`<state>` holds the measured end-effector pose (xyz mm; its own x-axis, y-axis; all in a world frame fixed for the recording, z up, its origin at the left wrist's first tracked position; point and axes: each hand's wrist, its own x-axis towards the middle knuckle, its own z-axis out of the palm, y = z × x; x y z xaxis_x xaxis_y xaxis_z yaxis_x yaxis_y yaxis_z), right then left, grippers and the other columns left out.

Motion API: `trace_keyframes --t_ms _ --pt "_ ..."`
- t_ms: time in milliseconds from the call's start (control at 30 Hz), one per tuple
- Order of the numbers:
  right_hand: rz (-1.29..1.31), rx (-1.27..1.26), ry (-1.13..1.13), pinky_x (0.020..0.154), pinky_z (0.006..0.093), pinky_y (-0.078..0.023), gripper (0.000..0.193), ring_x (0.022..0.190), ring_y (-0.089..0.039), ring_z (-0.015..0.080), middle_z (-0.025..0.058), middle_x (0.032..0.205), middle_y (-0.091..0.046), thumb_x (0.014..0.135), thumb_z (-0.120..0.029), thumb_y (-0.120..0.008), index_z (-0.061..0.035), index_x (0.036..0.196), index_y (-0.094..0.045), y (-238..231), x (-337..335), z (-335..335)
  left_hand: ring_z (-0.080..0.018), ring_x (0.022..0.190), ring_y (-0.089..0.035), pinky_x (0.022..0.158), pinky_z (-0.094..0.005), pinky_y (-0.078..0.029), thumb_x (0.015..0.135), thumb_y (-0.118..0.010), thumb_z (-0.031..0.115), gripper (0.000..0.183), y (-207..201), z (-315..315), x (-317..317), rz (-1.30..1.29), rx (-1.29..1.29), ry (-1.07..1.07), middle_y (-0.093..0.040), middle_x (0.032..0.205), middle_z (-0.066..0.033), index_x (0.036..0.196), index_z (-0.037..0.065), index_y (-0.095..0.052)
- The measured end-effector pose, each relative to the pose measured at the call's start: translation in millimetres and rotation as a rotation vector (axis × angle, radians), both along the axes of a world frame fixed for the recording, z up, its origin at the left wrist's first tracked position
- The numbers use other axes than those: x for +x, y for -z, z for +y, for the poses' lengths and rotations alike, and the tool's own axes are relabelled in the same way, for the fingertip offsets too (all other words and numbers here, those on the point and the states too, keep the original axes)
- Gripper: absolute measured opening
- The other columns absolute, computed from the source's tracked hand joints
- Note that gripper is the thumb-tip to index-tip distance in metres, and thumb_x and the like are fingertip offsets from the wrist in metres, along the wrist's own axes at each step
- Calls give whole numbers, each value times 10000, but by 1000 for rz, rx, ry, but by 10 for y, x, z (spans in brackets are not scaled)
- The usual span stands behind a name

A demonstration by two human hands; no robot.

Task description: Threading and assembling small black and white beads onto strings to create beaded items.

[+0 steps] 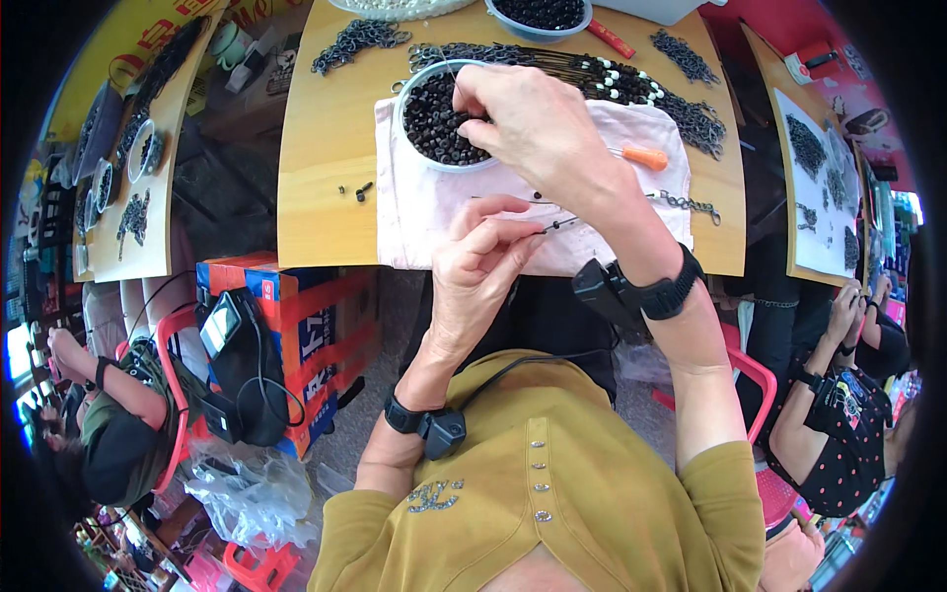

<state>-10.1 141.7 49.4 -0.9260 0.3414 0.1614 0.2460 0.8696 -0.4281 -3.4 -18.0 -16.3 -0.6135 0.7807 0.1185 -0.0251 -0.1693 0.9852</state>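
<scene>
My left hand [481,259] pinches a thin dark cord [560,225] with small black beads on it, low over a pale pink cloth [414,212]. The cord runs right, passes behind my right forearm and seems to lead to a metal chain end with a clasp [695,206]. My right hand [538,118] reaches over a white round bowl [406,138] filled with small black beads [439,113]. Its fingers are curled down at the beads. A thin dark line, perhaps a wire, shows by its index finger. Whatever sits between those fingertips is too small to name.
On the wooden table [326,128] lie an orange-handled tool [644,158], chain piles [360,41], beaded strands [612,81], loose beads [363,190] and a second bead bowl [543,28]. A taped box [316,335] stands at left. People sit at tables either side.
</scene>
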Motion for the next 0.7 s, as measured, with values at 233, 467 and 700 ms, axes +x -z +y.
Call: trace_keyframes --t_ms 233,467,700 --pt "106 -210 57 653 381 -499 97 746 -642 276 85 804 -624 806 -139 -647 -56 849 -619 51 633 -112 -122 823 -663 720 -211 -542 877 -627 -53 112 63 -96 58 -136 29 52 -644 983 -91 986 -47 -656" --pt "116 -98 23 676 373 -502 101 787 -635 265 74 823 -627 806 -152 -646 -52 820 -638 390 669 -237 -146 804 -681 717 -229 -552 909 -609 -13 120 -5 -132 113 -159 -92 49 -695 904 -100 1014 -49 -654" --pt "218 -468 121 632 318 -491 107 716 -639 217 71 788 -639 798 -112 -692 -16 822 -653 150 901 -229 -157 780 -680 704 -263 -565 931 -605 62 166 -93 -106 58 -325 -47 -93 -686 916 -112 1046 -43 -662"
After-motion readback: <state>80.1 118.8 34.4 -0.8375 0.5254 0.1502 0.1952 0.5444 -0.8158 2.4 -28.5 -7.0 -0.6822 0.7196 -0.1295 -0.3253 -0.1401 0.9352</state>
